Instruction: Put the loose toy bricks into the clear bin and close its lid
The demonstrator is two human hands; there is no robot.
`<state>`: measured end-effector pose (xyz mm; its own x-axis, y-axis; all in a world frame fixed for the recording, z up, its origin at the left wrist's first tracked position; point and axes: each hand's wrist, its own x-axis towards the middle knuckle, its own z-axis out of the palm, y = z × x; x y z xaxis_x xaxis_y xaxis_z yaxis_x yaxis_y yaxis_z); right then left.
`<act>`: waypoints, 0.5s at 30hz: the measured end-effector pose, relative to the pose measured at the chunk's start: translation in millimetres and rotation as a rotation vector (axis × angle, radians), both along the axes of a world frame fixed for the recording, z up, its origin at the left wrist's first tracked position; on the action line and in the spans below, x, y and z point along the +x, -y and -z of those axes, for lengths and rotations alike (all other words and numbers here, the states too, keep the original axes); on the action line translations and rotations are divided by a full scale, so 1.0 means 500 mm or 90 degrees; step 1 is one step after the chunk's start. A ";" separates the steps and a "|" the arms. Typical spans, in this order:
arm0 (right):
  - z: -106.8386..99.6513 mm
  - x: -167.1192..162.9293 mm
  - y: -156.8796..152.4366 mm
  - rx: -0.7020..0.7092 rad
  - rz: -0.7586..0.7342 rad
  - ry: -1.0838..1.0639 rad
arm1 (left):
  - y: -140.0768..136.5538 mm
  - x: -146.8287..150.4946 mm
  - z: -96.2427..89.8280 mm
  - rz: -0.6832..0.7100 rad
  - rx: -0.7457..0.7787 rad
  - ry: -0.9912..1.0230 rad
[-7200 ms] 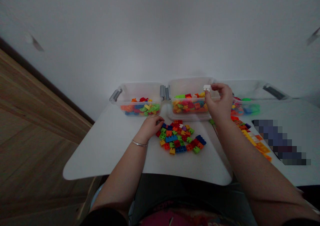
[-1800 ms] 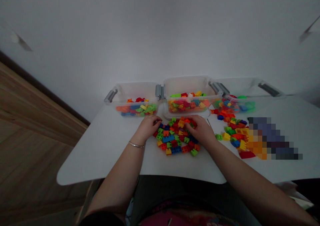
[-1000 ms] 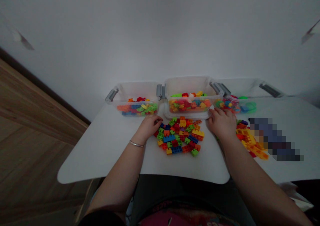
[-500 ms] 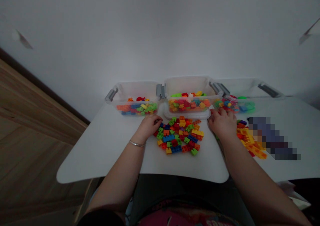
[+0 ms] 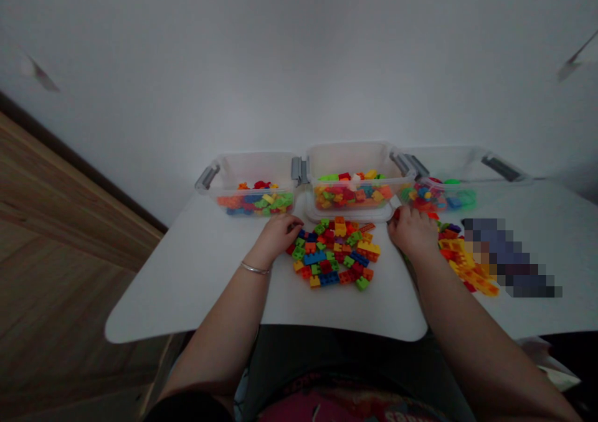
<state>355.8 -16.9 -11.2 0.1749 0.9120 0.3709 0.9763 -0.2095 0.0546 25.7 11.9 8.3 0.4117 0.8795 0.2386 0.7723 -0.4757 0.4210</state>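
A loose pile of plastic building blocks (image 5: 326, 257) in red, green, blue, yellow and orange lies on the white table (image 5: 205, 266). My left hand (image 5: 280, 234), with a silver bracelet at the wrist, rests at the pile's left edge. Its fingers are loosely bent and apart, with no block visible in them. To the right of the pile, my right hand (image 5: 414, 232) rests low on the table. Its fingers curve loosely down, their tips partly hidden, and no held thing shows.
Behind the pile stand three clear bins with grey latches: a left bin (image 5: 256, 160), a middle bin (image 5: 350, 154) on a pale lid (image 5: 346, 215), and a right bin (image 5: 453, 160). All hold coloured pieces. Yellow and orange pieces (image 5: 465, 260) lie right of my right arm, beside a blurred patch.
My right hand has drawn in slightly to the left and its fingers are closer together, uncovering more pieces on its right. The left hand and the block pile look unchanged.
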 end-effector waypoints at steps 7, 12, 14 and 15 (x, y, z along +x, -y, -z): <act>0.002 0.000 -0.009 -0.003 -0.008 -0.009 | 0.000 0.000 0.000 0.009 -0.002 0.005; 0.006 0.005 -0.015 -0.022 -0.024 -0.037 | 0.000 0.000 0.001 0.004 -0.002 0.019; 0.006 0.010 -0.020 -0.025 -0.029 -0.076 | 0.000 0.000 0.001 0.005 0.000 0.022; 0.006 0.013 -0.022 -0.016 -0.027 -0.104 | 0.000 0.000 0.001 0.006 0.001 0.021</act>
<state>362.3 -5.8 -14.3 0.1930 0.9286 0.3169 0.9804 -0.1692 -0.1011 25.9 11.7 8.1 0.4113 0.8753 0.2543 0.7534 -0.4835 0.4457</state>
